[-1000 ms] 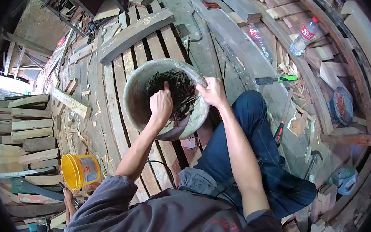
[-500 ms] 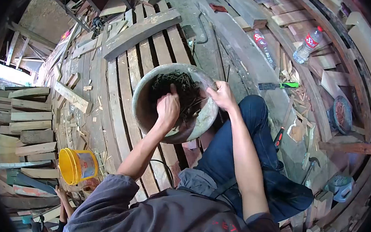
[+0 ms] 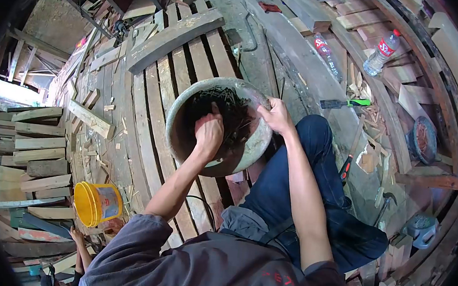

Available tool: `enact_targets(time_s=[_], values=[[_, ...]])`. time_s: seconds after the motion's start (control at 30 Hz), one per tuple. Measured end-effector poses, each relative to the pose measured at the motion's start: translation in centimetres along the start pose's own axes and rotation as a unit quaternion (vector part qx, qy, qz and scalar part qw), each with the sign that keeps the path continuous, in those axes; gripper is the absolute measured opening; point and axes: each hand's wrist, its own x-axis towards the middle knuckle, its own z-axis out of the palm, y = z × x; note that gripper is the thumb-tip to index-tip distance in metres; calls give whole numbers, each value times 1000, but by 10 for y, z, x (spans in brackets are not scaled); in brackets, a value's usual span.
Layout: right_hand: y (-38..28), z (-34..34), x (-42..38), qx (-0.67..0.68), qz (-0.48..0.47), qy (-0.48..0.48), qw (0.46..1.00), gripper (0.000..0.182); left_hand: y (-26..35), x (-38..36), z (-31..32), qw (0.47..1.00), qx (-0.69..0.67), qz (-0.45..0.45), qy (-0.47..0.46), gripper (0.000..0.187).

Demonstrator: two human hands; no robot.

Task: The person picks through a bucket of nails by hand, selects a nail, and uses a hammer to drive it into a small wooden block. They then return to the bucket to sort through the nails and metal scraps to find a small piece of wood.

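Observation:
A large, worn grey bowl (image 3: 172,122) tilts towards me on the wooden slats, with a heap of thin dark nails (image 3: 235,108) inside. My left hand (image 3: 209,133) reaches into it at the heap's near edge. Its fingers are curled and one points towards the nails; whatever they may hold is hidden. On the far right of the bowl, my right hand (image 3: 277,116) is closed around the rim, thumb on the inner side.
A thick curved timber (image 3: 175,39) lies across the slats ahead. A yellow bucket (image 3: 87,204) stands at left near stacked wood blocks (image 3: 40,144). At right are a green-handled tool (image 3: 345,104), a hammer (image 3: 384,206) and a plastic bottle (image 3: 381,54). Another person's arm (image 3: 82,247) shows lower left.
The view has shifted very slightly. My left hand has moved a little within the bowl among the nails, while my right hand keeps its hold on the rim.

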Motion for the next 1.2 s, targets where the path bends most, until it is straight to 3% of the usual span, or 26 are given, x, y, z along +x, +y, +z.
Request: enact_targets(time_s=[0.1,0.17,0.3,0.33,0.47,0.5,0.6,0.7,0.73,1.2], values=[[-1,1,0,4,3,-4,1000,15,-8,7,6,1000,-13,5,-2,49],[-1,2,3,-5,11,4,1000,18,-17,12,5,998,-21,23,59,46],[0,13,13,-7,-14,10,1000,22,-27,34,-21,994,-107,0,3,35],[-3,14,15,-22,-10,18,1000,23,-23,38,-30,993,-116,-11,-14,37],[-21,17,23,-87,12,41,995,28,-17,41,-42,988,-101,112,23,59],[-24,18,26,-86,24,38,995,28,-8,35,-54,992,-67,99,-32,68],[-27,20,34,-104,29,40,993,27,-4,32,-42,985,6,151,-78,82],[-32,19,39,-99,51,23,994,26,-1,36,-20,992,33,118,-40,82],[-31,19,41,-105,52,22,993,26,0,36,-13,993,32,117,2,78],[-34,24,45,-123,72,49,989,30,-17,57,-17,994,-57,89,8,44]])
